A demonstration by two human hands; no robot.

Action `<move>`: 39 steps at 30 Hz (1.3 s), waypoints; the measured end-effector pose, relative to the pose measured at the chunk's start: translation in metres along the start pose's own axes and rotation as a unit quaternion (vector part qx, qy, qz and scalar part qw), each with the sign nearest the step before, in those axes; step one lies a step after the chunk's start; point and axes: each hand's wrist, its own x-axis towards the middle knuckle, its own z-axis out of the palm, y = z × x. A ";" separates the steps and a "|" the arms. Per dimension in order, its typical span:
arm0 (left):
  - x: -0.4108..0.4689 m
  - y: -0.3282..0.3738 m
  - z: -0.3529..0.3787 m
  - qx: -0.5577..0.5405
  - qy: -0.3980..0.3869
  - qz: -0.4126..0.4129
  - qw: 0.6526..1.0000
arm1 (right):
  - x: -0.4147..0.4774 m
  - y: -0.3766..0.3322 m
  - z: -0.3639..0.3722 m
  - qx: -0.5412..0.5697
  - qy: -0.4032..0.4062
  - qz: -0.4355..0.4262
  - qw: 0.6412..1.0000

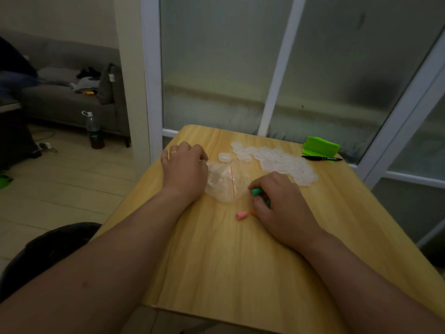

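A clear plastic zip bag (225, 180) with a red seal line lies on the wooden table (228, 273). My left hand (184, 168) rests beside the bag with curled fingers touching its left edge. My right hand (280, 207) pinches a green earplug (255, 191) just right of the bag. A pink earplug (241, 215) lies loose on the table near my right thumb, and an orange one (253, 213) peeks out from under that hand. One small clear case (224, 157) sits apart behind the bag.
A heap of several small clear plastic cases (279, 162) lies at the back right of the table. A black pen (321, 158) and a green holder (320, 147) sit at the far edge. Frosted glass doors stand behind. A sofa and a bottle (94, 131) are to the left.
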 end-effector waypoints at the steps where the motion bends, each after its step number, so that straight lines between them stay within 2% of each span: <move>1: 0.000 0.000 0.000 0.002 0.001 0.000 1.000 | 0.000 -0.001 0.000 -0.010 -0.009 -0.003 1.000; 9: 0.000 0.001 0.002 0.010 0.001 0.006 1.000 | 0.002 -0.001 0.004 -0.062 -0.060 -0.013 0.996; 14: -0.001 0.001 0.002 0.007 -0.001 0.003 1.000 | 0.002 -0.008 0.001 -0.026 -0.055 0.002 0.998; 19: -0.001 0.000 0.002 0.006 -0.001 0.003 1.000 | -0.002 -0.012 0.003 -0.075 -0.117 -0.033 0.990; 25: 0.000 0.000 0.003 0.008 -0.003 -0.003 1.000 | 0.018 -0.008 0.011 -0.058 -0.066 -0.030 0.996; 34: -0.002 0.002 0.000 0.008 -0.005 0.004 1.000 | 0.016 -0.012 0.009 -0.081 -0.040 -0.024 0.996; 39: -0.010 0.011 -0.007 -0.021 -0.010 0.022 1.000 | 0.012 -0.012 0.008 0.011 -0.008 0.003 1.000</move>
